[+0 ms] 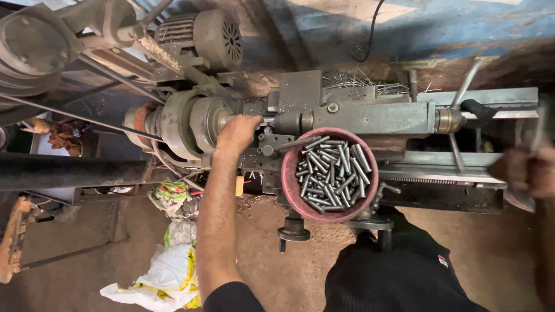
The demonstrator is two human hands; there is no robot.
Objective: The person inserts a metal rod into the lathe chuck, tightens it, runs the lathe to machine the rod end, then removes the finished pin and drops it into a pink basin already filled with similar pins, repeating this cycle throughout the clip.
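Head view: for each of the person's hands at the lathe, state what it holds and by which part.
Left hand: its grip closes at the lathe chuck; the thing inside is hidden. Right hand: blurred, beside a handle; cannot tell.

Red bowl (292, 190) of steel pins (330, 173) atop lathe (370, 118).

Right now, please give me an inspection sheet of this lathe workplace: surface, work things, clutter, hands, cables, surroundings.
Surface: lathe bed, grey and worn, metal shavings behind it.
Job's things: maroon bowl full of steel pins sits on the lathe; chuck at its left.
Clutter: crumpled bags on the dirt floor.
Hands: left hand at the chuck, whether it holds a part is hidden; right hand blurred, on a lever, grip unclear.
Cables: black cable hangs on the blue wall.
Surroundings: motor and drive belt upper left.
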